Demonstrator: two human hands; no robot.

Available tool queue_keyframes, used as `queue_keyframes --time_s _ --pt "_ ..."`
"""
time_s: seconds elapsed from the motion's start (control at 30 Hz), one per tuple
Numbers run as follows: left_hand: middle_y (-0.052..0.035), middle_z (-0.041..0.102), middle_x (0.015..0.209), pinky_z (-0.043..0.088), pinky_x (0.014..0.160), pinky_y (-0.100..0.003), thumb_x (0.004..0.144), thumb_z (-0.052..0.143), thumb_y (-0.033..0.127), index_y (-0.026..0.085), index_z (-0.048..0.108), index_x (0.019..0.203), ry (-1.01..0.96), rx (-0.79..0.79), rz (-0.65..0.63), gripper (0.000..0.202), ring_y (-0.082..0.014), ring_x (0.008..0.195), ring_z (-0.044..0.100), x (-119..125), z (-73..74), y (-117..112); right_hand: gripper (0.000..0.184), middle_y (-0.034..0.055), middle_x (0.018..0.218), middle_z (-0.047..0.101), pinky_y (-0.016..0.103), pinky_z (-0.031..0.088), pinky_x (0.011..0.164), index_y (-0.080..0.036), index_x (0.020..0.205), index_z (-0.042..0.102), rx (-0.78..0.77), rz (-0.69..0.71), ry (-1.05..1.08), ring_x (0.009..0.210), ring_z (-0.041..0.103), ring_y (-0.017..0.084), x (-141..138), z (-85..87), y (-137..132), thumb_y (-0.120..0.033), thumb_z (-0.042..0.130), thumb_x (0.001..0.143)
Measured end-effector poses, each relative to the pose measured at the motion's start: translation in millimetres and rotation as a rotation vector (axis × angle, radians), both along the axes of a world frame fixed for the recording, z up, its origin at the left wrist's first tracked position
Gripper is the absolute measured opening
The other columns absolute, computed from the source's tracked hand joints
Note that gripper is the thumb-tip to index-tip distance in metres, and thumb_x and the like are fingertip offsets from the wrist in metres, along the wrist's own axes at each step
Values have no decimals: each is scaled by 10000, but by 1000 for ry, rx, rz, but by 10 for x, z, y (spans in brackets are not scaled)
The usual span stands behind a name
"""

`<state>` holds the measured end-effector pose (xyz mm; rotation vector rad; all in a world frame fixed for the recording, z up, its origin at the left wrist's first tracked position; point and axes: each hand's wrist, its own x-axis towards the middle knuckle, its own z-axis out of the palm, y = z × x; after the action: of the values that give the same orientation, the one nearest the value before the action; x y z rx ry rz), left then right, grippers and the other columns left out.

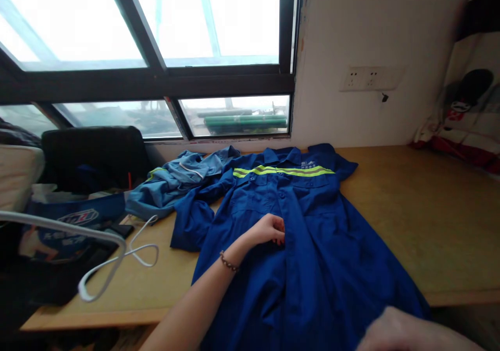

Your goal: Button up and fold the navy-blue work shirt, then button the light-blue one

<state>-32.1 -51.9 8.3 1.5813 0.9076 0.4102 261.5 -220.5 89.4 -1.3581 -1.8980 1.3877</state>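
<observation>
A dark blue work jacket (312,226) lies front up on the table, its collar toward the window and its lower part hanging toward me. A yellow-green reflective stripe crosses the chest. My left hand (269,229), with a beaded bracelet at the wrist, is closed at the edge of the front placket, fingers curled onto the cloth. At the lower right, my right hand (390,330) is blurred over the jacket's lower side. Its fingers are hidden, so I cannot tell what it holds. One sleeve is bent out to the left, beside a crumpled light blue garment (175,179).
The wooden table (441,226) stretches right toward a patterned cloth (472,96). A white cable (105,234) loops across the left side, near a blue bag (74,231) and a black chair back (94,155). Windows and a wall socket (361,78) are behind.
</observation>
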Motion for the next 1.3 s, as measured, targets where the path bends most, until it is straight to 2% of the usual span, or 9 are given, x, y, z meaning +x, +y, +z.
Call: queue_keyframes --time_s 0.07,0.17,0.27,0.4,0.6,0.77,0.93,1.13,1.3 --pt "13 573 550 375 431 -179 602 569 177 124 520 650 -30 -13 11 87 -97 477 532 -2 -5 -3 202 33 899 649 318 445 755 -379 848 649 -49 -21 -39 862 583 209 -287 45 222 -439 565 674" --pt "20 561 538 373 422 -172 597 562 154 123 512 654 -47 -22 21 82 -86 461 520 11 27 -21 338 63 873 642 288 458 688 -224 893 638 9 -185 63 819 584 199 -766 -24 603 -475 457 758" --pt "41 528 511 367 411 -167 601 544 123 123 526 711 -85 -20 13 111 -73 430 492 18 89 -48 436 93 931 622 284 441 692 -166 982 593 163 -291 -57 821 573 205 -1175 -212 868 -490 529 697" --pt "50 513 526 371 416 -170 634 523 118 128 556 861 -157 -13 -5 230 -65 418 472 8 149 -61 342 102 828 622 280 403 665 -151 827 616 253 -267 -337 780 567 218 -1459 -475 970 -440 585 647" --pt "45 512 551 370 415 -162 641 513 110 133 566 888 -144 -44 -10 254 -61 426 485 -15 129 -28 120 1 621 565 214 329 521 -172 686 596 167 -229 -221 583 505 122 -1446 -709 1044 -279 559 646" --pt "69 490 523 385 422 -165 631 579 147 148 490 933 -271 -99 37 315 -65 414 485 -27 151 -26 193 -67 451 386 197 227 436 -157 521 474 -51 -250 68 437 333 55 -1345 -647 1129 -272 607 601" --pt "67 521 564 428 466 -191 612 653 212 173 419 997 -432 -123 155 452 -83 445 530 -41 264 -60 182 -44 546 488 187 230 427 -138 674 591 -345 -223 534 444 352 41 -1268 -464 1232 -277 669 586" --pt "33 578 627 486 586 -246 590 696 304 160 464 948 -483 -88 332 450 -116 572 590 -59 368 -53 139 -58 431 472 188 252 415 -129 633 626 -381 -261 687 401 366 39 -1294 -433 1510 -203 701 541" --pt "-14 621 696 489 641 -246 584 702 331 117 537 792 -507 -121 449 341 -124 637 611 -77 323 0 186 -16 550 601 215 375 512 -145 689 655 -410 -284 779 481 498 80 -1322 -580 1706 -227 711 533"
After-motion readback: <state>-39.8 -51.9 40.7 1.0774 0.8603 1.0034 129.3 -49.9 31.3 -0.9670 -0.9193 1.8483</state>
